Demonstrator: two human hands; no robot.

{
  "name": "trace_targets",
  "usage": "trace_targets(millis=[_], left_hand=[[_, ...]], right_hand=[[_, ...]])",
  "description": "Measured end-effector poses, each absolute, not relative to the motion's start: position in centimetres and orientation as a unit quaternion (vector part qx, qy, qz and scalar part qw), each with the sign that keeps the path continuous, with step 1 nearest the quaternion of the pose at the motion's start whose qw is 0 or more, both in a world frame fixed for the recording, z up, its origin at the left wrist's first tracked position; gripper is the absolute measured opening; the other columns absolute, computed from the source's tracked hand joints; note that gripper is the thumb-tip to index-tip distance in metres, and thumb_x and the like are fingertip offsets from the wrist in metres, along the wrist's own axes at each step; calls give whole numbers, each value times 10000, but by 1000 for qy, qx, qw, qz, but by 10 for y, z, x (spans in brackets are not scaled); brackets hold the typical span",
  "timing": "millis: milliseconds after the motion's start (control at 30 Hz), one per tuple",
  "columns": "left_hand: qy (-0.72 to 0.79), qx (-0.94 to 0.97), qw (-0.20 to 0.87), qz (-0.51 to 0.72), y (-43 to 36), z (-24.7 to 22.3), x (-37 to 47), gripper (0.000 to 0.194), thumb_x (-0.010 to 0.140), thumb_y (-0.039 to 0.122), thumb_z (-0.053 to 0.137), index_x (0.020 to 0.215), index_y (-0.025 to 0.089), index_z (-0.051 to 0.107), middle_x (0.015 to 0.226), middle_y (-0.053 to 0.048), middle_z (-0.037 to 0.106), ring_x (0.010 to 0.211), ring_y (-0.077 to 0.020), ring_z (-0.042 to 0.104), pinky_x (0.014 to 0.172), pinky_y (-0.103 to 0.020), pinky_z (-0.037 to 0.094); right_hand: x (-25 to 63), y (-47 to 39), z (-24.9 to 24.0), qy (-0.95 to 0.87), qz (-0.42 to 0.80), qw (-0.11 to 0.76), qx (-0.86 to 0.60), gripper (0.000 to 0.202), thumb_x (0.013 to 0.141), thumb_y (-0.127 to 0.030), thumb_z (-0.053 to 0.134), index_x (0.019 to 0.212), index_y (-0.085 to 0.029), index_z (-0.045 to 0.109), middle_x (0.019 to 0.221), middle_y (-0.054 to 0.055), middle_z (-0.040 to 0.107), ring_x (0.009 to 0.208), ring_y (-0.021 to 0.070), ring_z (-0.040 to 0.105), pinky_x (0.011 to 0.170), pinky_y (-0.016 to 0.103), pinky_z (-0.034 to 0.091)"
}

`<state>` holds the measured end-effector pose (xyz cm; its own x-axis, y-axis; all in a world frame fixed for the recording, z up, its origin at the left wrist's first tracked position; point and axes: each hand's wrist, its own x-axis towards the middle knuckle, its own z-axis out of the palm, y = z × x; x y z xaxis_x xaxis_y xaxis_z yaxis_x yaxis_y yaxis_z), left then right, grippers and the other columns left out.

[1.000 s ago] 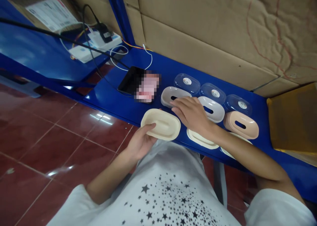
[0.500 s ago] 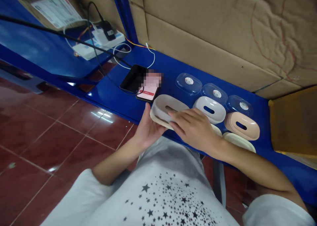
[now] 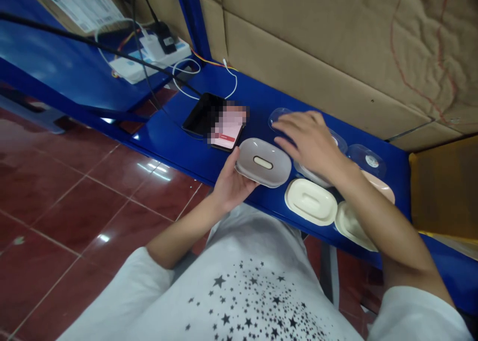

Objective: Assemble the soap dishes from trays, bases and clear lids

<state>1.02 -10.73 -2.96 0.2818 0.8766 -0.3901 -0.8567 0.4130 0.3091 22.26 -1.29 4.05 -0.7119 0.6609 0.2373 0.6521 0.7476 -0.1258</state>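
My left hand (image 3: 233, 186) grips a grey oval soap dish (image 3: 266, 175) by its left end, thumb on the rim. A cream part shows through the dish's slot. My right hand (image 3: 311, 139) holds nothing; its fingers are apart, over a clear plastic lid (image 3: 277, 116). Whether they touch it I cannot tell. Beneath that hand and forearm, a white soap dish (image 3: 312, 175) and a peach soap dish (image 3: 384, 185) are partly hidden. Nearer me lie a cream oval base (image 3: 310, 201) and a second cream base (image 3: 353, 224), half covered by my forearm.
Two more clear lids, one with a sticker (image 3: 371, 161), sit along the back of the blue shelf (image 3: 164, 137). A lit phone (image 3: 226, 141) leans by a black stand (image 3: 201, 114). Left are cables and a power strip (image 3: 130, 68); a cardboard wall (image 3: 298, 52) stands behind.
My right hand has left the grey soap dish and moved up and right to the clear lids. My left hand has tilted the dish, its inside now facing me.
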Motion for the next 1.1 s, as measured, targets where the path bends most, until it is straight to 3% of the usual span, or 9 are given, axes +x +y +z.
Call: trace_targets(millis=[100,200,333,467,667,833,1100], left_hand=[[255,29,806,533,-107,-30,10,382,1093,500,552,1270,218,740,1058,-30,837,980,-214,792,828,-319,625],[247,39,812,528,-108,-33,8,396,1077,519,576,1280,221,739,1030,-32,835,936,-220,793,767,-311,611],[240,40,811,532,-109,-38,7,405,1075,539,583,1275,227,746,1081,-42,836,1017,-235,789,854,-331,611],[236,53,808,538,-109,-36,11,459,1103,570,522,1259,211,762,1096,-56,836,1018,-227,781,844,-313,595],[243,42,797,551,-110,-33,14,450,1126,536,478,1175,198,772,1130,-74,833,1182,-256,758,966,-343,592],[236,46,800,550,-110,-33,13,521,1137,567,414,1170,195,777,1184,-96,829,1293,-284,722,1053,-387,585],[224,69,804,547,-110,-35,13,620,1137,628,336,1230,205,779,1200,-93,829,1333,-273,708,1110,-398,556]], right_hand=[[242,48,22,-911,48,74,-402,808,994,-529,729,1671,-189,448,1737,231,423,1582,493,415,1228,744,335],[254,84,2,-894,108,36,-434,996,897,-535,833,1705,-175,376,1735,257,410,1580,499,420,1229,750,366],[251,73,8,-879,149,105,-441,903,878,-483,847,1611,-104,481,1629,253,547,1507,418,539,1253,615,436],[231,12,43,-891,169,175,-383,836,938,-559,775,1630,-221,451,1639,163,554,1492,372,563,1224,582,491],[206,-57,48,-931,154,114,-310,824,959,-511,776,1656,-286,399,1703,169,483,1547,413,509,1204,637,508],[203,-59,34,-925,126,106,-341,859,948,-512,792,1671,-318,373,1712,178,470,1499,460,552,1133,681,553],[210,-60,43,-921,123,102,-355,831,954,-515,778,1660,-288,404,1696,192,482,1513,455,530,1164,676,528]])
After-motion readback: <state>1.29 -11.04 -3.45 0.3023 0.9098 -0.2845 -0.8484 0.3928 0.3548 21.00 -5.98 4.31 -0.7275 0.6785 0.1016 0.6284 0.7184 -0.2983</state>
